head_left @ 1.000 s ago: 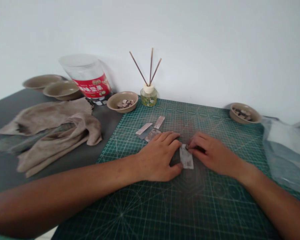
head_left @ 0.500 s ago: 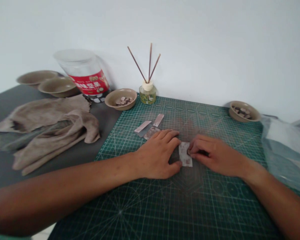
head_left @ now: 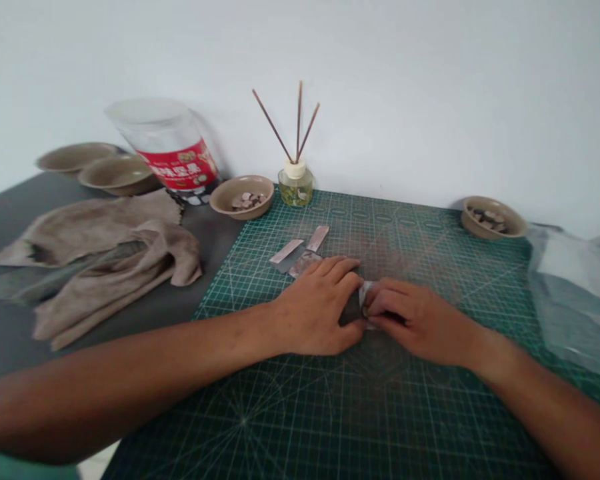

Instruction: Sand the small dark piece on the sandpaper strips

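While our forearms reach in from six o'clock across the green cutting mat (head_left: 300,413), with its pale printed grid and arcs, our left hand (head_left: 320,307) lies flat on it, palm down and fingers loosely spread, its thumb touching a small silvery strip (head_left: 366,292). Our right hand (head_left: 410,320) meets it from three o'clock, fingertips drawn together on that strip. The strip sits mid-mat, mostly hidden between both hands, and looks thin, mottled and foil-like.

Just past the left fingers, at eleven o'clock, lie three similar flat strips (head_left: 286,252). Farther out are:
- a crumpled tan cloth (head_left: 105,260) at nine
- a clear plastic bag (head_left: 575,300) at three
- a tan bowl (head_left: 226,200) of small brown pieces at eleven
- a glass reed diffuser (head_left: 295,183) at twelve
- a second bowl (head_left: 493,230) at two

At ten, a clear jar (head_left: 173,150) bears a red label with white characters too blurred to read.
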Demonstrator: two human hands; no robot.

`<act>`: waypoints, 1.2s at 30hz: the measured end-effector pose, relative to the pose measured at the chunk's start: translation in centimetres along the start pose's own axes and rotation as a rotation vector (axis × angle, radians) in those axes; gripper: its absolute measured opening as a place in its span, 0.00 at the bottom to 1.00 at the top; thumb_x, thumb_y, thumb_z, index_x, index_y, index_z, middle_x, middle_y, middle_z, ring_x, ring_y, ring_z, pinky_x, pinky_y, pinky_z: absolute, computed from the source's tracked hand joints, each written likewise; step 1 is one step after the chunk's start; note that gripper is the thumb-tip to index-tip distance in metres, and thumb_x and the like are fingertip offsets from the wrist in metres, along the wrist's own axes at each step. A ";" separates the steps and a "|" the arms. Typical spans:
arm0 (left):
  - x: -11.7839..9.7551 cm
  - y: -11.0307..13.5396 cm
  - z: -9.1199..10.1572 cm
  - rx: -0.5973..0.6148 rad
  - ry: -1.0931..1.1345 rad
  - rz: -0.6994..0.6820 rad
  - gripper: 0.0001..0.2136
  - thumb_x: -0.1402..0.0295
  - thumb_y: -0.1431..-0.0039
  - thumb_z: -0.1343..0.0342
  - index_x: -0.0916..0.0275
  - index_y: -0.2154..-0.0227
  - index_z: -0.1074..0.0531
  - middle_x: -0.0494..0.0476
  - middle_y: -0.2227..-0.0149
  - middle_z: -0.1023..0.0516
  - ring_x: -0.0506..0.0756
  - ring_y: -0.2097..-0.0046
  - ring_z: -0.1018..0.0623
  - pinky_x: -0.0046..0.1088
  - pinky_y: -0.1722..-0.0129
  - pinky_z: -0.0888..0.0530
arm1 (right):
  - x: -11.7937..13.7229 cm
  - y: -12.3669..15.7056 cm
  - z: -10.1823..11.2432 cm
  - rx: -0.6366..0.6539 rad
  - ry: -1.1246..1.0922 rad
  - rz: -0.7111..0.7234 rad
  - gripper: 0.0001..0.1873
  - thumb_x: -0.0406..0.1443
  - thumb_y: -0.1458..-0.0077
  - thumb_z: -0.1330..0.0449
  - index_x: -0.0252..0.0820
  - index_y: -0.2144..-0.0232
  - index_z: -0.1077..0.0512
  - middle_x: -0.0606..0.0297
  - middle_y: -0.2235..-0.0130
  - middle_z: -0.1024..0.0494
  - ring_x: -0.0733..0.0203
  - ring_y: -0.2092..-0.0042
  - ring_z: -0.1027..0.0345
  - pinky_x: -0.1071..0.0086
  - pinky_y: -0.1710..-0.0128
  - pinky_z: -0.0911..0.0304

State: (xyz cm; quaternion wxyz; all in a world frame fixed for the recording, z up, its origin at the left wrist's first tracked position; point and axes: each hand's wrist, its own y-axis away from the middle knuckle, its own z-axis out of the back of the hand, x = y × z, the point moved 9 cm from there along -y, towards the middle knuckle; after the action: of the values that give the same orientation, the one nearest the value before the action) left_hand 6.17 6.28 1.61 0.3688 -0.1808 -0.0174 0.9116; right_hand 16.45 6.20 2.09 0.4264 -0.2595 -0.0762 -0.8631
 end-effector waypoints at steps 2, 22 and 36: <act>0.0 0.0 0.0 0.001 -0.004 -0.002 0.24 0.57 0.43 0.42 0.64 0.47 0.33 0.66 0.35 0.38 0.66 0.33 0.40 0.47 0.33 0.42 | -0.4 -0.1 0.4 -0.061 0.045 -0.035 0.05 0.31 0.36 0.44 0.42 0.62 0.28 0.60 0.58 0.25 0.57 0.57 0.31 0.62 0.55 0.35; -0.1 0.0 0.1 -0.002 0.005 -0.004 0.24 0.57 0.43 0.42 0.64 0.47 0.33 0.67 0.35 0.38 0.66 0.34 0.39 0.48 0.34 0.41 | 0.0 0.2 0.0 0.005 -0.014 -0.025 0.05 0.30 0.37 0.43 0.43 0.64 0.28 0.64 0.60 0.24 0.59 0.59 0.30 0.64 0.57 0.34; -0.1 0.0 0.1 -0.005 -0.011 -0.013 0.23 0.57 0.43 0.42 0.64 0.48 0.32 0.66 0.35 0.37 0.67 0.33 0.39 0.48 0.34 0.40 | 0.7 0.6 -0.2 0.043 0.031 0.009 0.06 0.31 0.36 0.45 0.42 0.63 0.28 0.63 0.61 0.24 0.58 0.59 0.31 0.62 0.58 0.35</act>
State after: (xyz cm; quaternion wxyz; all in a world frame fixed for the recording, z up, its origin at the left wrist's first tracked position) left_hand 6.25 6.20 1.75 0.3740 -0.1766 -0.0230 0.9101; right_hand 16.50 5.26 2.20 0.4368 -0.2374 -0.0870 -0.8633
